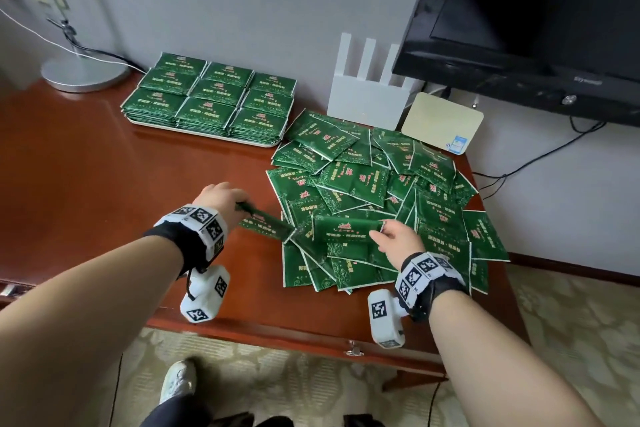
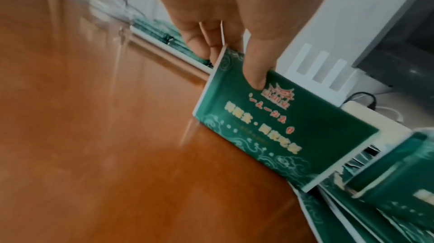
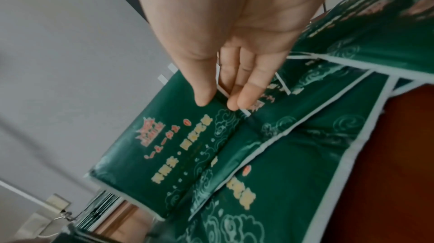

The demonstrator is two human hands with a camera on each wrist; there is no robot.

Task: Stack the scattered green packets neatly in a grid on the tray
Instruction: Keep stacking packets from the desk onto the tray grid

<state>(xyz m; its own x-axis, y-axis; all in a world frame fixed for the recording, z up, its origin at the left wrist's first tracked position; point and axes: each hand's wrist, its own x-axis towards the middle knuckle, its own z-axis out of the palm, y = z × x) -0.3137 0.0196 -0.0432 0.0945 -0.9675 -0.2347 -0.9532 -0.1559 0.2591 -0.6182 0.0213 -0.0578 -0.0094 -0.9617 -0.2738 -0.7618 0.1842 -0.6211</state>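
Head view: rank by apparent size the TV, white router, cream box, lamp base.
Largest to smallest, as they look in the head view:
1. TV, cut off by the frame edge
2. white router
3. cream box and lamp base: too alike to rank; the base is seen flatter, and wide-angle distortion makes it unsure.

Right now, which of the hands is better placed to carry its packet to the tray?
Probably the left hand: it already pinches a packet and is nearer the tray than the right hand.
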